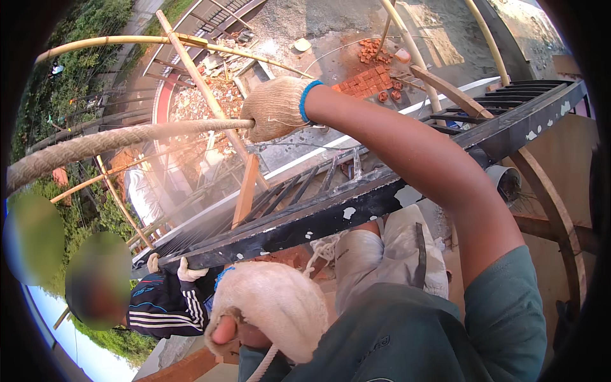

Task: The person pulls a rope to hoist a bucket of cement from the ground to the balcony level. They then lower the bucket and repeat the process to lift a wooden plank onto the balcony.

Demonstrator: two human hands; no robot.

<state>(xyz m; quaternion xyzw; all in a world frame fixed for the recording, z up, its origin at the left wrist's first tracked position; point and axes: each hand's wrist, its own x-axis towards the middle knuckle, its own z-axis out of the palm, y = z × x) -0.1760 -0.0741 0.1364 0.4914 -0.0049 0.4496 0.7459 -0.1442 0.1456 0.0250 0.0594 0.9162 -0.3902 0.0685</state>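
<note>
My right hand [275, 109], in a knitted beige work glove with a blue cuff, is stretched out over the railing and closed round a thick rope [137, 135]. The rope runs taut from that fist to the left edge of the view. Low in front of my chest, my left hand [270, 309] is curled in a worn, pale glove, a bare fingertip poking through a torn opening. A rope length [263, 364] comes out beneath it, and its fingers seem wrapped round this, partly hidden. Between my hands crosses a black metal railing [324, 219] with chipped paint.
Left of me, a co-worker in a striped black jacket [167, 305] has gloved hands on the railing. Bamboo poles [207, 95] form scaffolding outside. Far below lie red bricks [366, 83] and rubble [207, 83]. A wooden brace [554, 216] curves at the right.
</note>
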